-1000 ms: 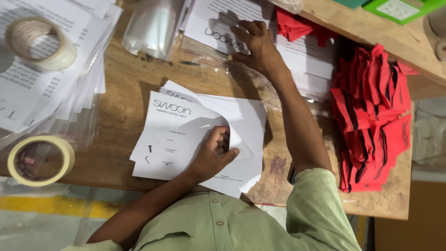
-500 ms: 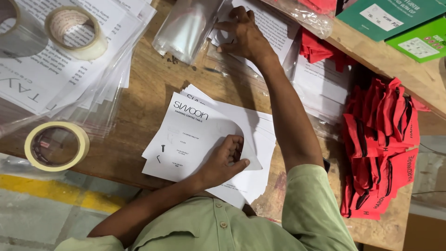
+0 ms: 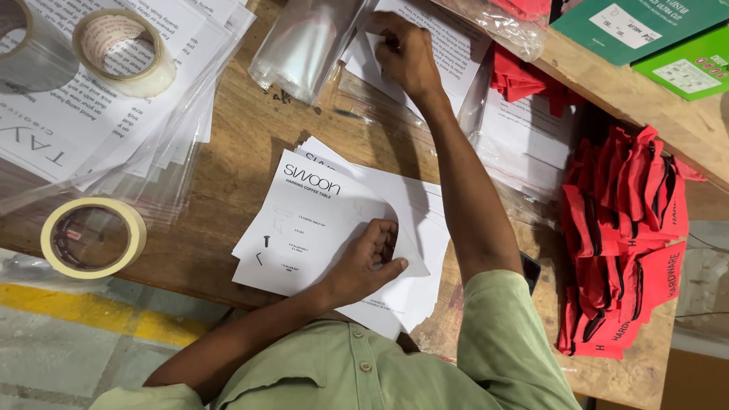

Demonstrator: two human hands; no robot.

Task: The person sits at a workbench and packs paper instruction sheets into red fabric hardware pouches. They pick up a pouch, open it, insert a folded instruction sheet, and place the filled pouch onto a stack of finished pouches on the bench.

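Left hand (image 3: 368, 258) grip still pinches the top white printed paper sheet (image 3: 304, 228); beyond it, right hand (image 3: 410, 53) unmoved, grip indeterminate.

Worker's got on a light sage-green button-up shirt (image 3: 357, 372), short sleeves, soft creased cotton look. Small matching buttons run along the placket toward 6 o'clock. Both forearms bare from the sleeve hems out, and the left hand (image 3: 364, 262) and right hand (image 3: 410, 53) are bare too.
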